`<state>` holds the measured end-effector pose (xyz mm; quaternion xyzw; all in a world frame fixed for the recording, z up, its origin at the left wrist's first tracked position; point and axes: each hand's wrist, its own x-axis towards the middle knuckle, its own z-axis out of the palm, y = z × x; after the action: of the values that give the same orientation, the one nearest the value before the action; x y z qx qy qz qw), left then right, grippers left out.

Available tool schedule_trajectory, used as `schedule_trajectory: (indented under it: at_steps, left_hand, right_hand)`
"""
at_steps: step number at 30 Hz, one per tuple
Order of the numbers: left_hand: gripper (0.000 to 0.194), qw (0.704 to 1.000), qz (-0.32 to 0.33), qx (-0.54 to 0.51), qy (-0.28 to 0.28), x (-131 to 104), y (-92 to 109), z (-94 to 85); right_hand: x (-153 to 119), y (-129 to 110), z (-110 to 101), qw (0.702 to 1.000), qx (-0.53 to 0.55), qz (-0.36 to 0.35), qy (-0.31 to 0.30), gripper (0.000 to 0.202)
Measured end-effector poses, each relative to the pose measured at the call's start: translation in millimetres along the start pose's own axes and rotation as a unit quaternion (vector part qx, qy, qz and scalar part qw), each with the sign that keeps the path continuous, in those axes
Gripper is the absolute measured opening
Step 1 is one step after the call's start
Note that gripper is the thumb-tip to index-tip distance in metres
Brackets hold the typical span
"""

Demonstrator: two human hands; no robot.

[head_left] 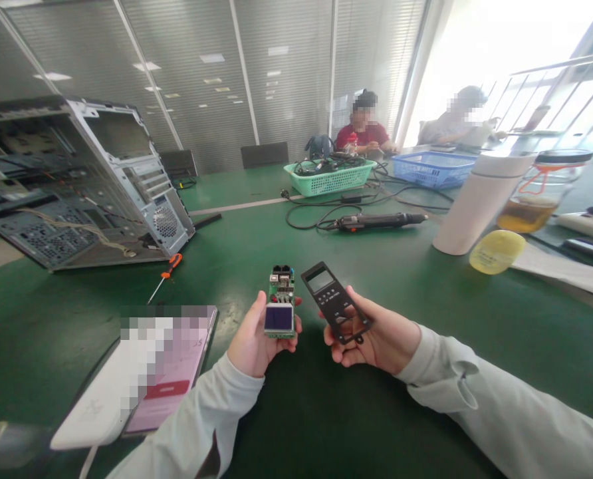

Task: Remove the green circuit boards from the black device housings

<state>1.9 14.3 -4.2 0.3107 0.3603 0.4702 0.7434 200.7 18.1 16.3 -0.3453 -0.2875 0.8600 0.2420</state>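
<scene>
Between the thumb and fingers of my left hand [253, 339] is a green circuit board [281, 293] with a small dark display at its near end and black sockets at its far end. My right hand [382, 334] grips a black plastic cover [334, 299], tilted to the left. The cover has a rectangular window near its top, small button holes and larger openings lower down. Board and cover are held side by side above the green table [296, 412], with a narrow gap between them.
An opened computer case [164, 219] stands at left, with an orange-handled screwdriver [171, 266] beside it. A phone [197, 372] and white power bank [102, 392] lie near my left arm. Ahead are an electric screwdriver [376, 221], a green basket [331, 183] and a white bottle [476, 206].
</scene>
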Motion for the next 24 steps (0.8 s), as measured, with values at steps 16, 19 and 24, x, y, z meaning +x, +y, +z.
schedule_trajectory:
  at_steps: [16, 19, 24]
  left_hand:
    - [0.050, 1.000, -0.008, -0.013, -0.002, 1.3, -0.2, -2.5]
    - [0.048, 1.000, -0.012, -0.007, 0.004, -0.2, 1.7, 0.9]
    - [0.046, 1.000, -0.010, -0.008, 0.004, 0.3, 0.2, -0.3]
  right_hand:
    - [-19.7, -10.6, -36.5, 0.685, -0.493, -0.418, 0.336, 0.044]
    - [-48.3, -13.7, -60.4, 0.626, -0.550, -0.383, 0.398, 0.048]
    - [-122.4, -17.6, -143.7, 0.544, -0.591, -0.248, 0.541, 0.059]
